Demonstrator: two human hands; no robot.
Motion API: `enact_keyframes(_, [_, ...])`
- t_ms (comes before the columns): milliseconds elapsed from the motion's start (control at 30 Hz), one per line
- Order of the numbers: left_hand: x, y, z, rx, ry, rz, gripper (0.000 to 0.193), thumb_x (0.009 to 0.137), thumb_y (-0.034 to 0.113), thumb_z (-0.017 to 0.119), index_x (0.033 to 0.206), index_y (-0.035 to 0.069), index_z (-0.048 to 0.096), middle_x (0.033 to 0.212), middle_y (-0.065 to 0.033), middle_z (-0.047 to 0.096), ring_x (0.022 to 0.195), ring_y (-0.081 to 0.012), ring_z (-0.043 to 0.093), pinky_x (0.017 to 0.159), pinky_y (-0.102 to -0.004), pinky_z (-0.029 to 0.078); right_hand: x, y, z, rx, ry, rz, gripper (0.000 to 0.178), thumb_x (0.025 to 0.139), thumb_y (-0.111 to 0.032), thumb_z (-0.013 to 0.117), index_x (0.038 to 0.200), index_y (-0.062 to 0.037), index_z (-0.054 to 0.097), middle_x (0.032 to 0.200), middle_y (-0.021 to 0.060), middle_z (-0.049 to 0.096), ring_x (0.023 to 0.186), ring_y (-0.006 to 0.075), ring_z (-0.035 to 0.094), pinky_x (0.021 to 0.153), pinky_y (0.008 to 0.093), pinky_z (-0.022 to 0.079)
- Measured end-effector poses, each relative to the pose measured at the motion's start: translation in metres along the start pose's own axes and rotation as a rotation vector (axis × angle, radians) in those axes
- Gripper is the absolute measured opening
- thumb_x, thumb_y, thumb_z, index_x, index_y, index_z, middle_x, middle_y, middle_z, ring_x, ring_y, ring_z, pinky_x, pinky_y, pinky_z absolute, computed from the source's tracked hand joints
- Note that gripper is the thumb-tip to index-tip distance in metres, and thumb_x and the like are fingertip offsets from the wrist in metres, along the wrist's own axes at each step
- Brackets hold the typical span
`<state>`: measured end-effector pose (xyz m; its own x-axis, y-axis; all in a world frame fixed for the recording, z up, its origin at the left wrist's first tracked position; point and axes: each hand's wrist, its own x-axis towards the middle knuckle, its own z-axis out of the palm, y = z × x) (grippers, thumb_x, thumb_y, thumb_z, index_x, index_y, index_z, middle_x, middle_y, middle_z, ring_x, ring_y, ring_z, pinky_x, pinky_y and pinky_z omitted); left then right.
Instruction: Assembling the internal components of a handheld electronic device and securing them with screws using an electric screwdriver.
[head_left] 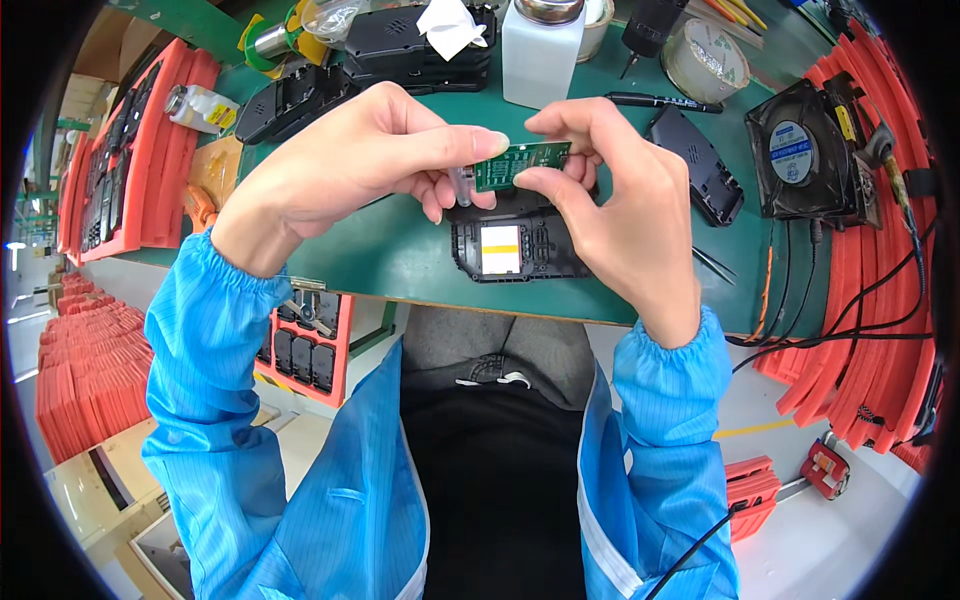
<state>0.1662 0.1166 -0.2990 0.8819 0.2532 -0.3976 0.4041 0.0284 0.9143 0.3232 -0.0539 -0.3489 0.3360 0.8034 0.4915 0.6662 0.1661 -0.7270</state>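
Both hands pinch one small green circuit board: left hand and right hand by its ends. Looks light, stiff, prob fragile, so edge grips only, above the desk's near edge.

circuit board: green | mat: green | sleeves: blue | trays: red

Matt green circuit board above a matt black plastic housing
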Motion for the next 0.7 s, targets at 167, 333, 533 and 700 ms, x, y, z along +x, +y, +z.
enact_keyframes(167, [-0.001,0.006,0.000,0.049,0.010,0.008,0.036,0.095,0.036,0.073,0.086,0.001,0.079,0.081,-0.0116,0.075,0.064,-0.0081,0.064,0.064,-0.0210,0.053,0.002,-0.005,0.001,0.080,0.023,0.075,0.035,0.081,0.000,0.077,0.114,-0.0033,0.065,0.081,0.0115,0.070,0.069,0.0218,0.068,0.063,0.0334,0.054])
enact_keyframes(333, [-0.004,0.009,-0.002,0.228,-0.007,0.048,0.030,0.095,0.033,0.072,0.093,0.005,0.082,0.079,-0.0075,0.074,0.065,-0.0074,0.062,0.063,-0.0229,0.052,0.000,0.000,0.004,0.180,0.159,0.064,0.041,0.085,-0.009,0.079,0.123,-0.0032,0.064,0.084,0.0093,0.070,0.070,0.0203,0.068,0.062,0.0311,0.052])
enact_keyframes(533, [-0.006,-0.011,0.012,0.432,0.219,0.248,0.025,0.096,0.019,0.069,0.105,-0.003,0.077,0.088,-0.0068,0.076,0.073,-0.0070,0.062,0.070,-0.0245,0.051,-0.049,-0.003,-0.029,-0.162,0.013,0.038,0.032,0.075,-0.011,0.085,0.099,-0.0029,0.065,0.096,0.0109,0.065,0.080,0.0264,0.061,0.070,0.0367,0.051])
enact_keyframes(700, [-0.012,-0.027,0.028,0.675,0.348,0.486,0.030,0.086,0.004,0.074,0.116,0.000,0.074,0.103,-0.0124,0.073,0.085,-0.0166,0.063,0.077,-0.0318,0.052,-0.074,-0.007,-0.019,-0.319,-0.133,0.055,0.038,0.068,-0.014,0.087,0.096,-0.0027,0.064,0.118,0.0144,0.061,0.091,0.0341,0.057,0.081,0.0438,0.049])
